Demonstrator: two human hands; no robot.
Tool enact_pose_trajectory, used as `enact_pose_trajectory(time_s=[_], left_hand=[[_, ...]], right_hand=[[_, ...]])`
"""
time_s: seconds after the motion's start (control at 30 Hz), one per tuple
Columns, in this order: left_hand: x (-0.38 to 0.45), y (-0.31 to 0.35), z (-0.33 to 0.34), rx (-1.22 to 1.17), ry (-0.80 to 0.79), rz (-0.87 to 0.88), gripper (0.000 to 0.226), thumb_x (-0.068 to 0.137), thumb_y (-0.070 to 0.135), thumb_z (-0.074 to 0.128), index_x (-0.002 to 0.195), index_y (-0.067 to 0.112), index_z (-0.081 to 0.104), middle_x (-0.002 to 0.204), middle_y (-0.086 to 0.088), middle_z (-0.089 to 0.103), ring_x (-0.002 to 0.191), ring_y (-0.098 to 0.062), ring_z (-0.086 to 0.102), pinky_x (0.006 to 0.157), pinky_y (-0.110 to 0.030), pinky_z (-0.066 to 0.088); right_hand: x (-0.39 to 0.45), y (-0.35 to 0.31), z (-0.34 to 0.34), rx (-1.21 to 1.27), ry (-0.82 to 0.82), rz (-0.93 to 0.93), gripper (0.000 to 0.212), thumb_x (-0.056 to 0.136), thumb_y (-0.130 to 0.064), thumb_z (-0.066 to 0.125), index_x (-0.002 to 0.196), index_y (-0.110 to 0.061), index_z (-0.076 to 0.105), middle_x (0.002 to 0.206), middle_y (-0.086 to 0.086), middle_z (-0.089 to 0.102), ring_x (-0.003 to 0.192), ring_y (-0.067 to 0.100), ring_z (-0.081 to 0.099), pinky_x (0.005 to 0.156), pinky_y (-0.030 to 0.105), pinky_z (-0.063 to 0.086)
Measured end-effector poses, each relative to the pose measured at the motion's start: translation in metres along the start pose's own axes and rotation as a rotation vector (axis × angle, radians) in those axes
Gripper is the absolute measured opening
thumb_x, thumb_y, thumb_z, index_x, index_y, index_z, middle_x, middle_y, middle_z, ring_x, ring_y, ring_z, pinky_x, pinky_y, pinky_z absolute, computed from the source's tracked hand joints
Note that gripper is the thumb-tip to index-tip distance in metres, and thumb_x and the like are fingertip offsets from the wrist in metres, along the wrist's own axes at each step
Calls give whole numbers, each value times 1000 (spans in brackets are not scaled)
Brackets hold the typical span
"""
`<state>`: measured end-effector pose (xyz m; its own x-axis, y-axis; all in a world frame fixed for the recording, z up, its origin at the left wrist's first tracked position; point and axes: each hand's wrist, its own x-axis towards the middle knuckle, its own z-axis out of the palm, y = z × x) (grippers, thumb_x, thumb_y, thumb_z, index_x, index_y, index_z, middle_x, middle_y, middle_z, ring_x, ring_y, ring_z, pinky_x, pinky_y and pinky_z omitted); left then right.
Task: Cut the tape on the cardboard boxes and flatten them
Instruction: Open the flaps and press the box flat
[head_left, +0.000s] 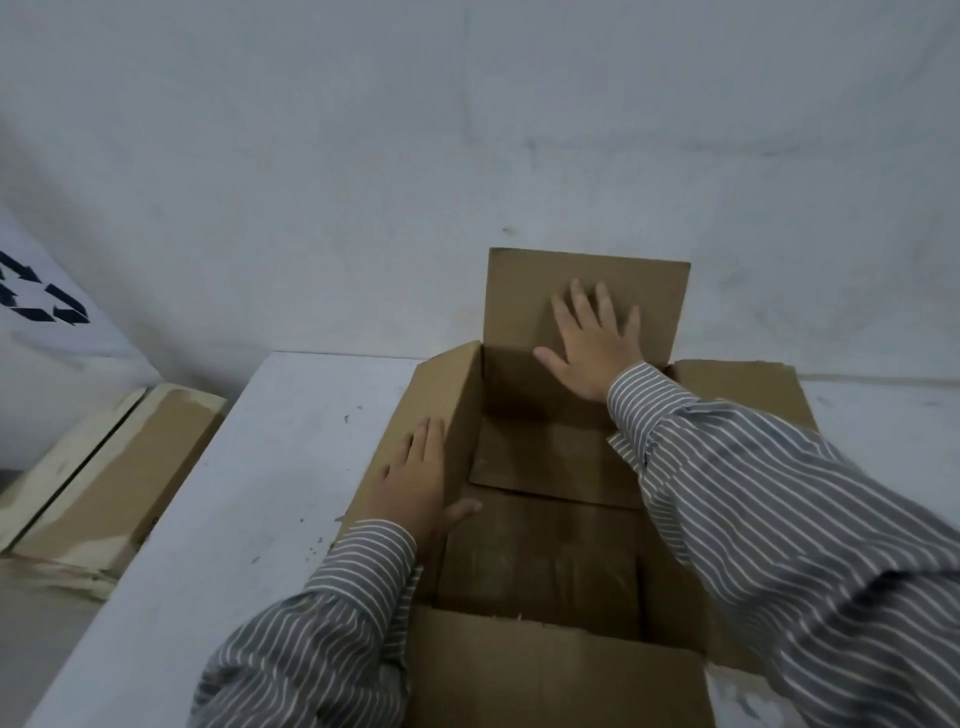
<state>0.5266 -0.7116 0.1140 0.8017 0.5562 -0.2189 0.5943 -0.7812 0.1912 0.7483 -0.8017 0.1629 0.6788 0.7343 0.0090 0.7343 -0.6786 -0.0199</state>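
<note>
We see the open cardboard box (550, 519) on the white tabletop (249, 493). Our left hand (418, 478) lies flat on its left flap, our right hand (592, 338) presses spread fingers on the upright far flap.

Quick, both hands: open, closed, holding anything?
Left hand: open, flat on the box's left flap.
Right hand: open, pressing the far flap.
</note>
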Motion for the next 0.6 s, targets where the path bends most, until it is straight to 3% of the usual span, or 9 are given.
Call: enact_pose_trajectory(time_s=[0.13,0.27,0.37,0.5,0.6], left_hand=[[-7,-5,6,-60,32,-14,98,86,62,49,151,16,-10,160,-1,-8,147,-22,2,117,-48,17],[-11,-10,3,-154,42,-82,81,92,62,31,152,21,-4,160,-1,-7,147,-26,-1,114,-57,5],[-14,-30,0,-185,55,-250,74,93,62,23,152,20,5,160,-3,3,146,-30,9,113,-61,9],[-25,-56,0,-592,-20,-437,73,97,56,28,153,13,7,158,-11,16,141,-34,25,115,-52,20],[-31,-63,8,-737,-55,-467,63,101,47,28,149,8,25,153,-13,29,138,-32,31,115,-46,22]], right_hand=[[-13,13,22,42,-248,49,71,94,-60,30,151,-26,3,159,-6,-4,146,26,-3,110,66,5],[-22,10,25,119,-268,97,74,93,-63,27,151,-25,4,159,-5,1,146,25,-2,111,64,4],[-27,-1,10,85,-227,84,72,92,-66,22,151,-26,9,159,-2,5,146,25,2,110,66,-1],[-52,-35,-1,187,-170,-37,73,93,-64,21,151,-23,5,159,2,0,146,23,-1,112,63,-3],[-89,-76,6,336,-252,-142,73,94,-62,22,152,-22,0,159,0,-6,146,21,-4,113,58,-6]])
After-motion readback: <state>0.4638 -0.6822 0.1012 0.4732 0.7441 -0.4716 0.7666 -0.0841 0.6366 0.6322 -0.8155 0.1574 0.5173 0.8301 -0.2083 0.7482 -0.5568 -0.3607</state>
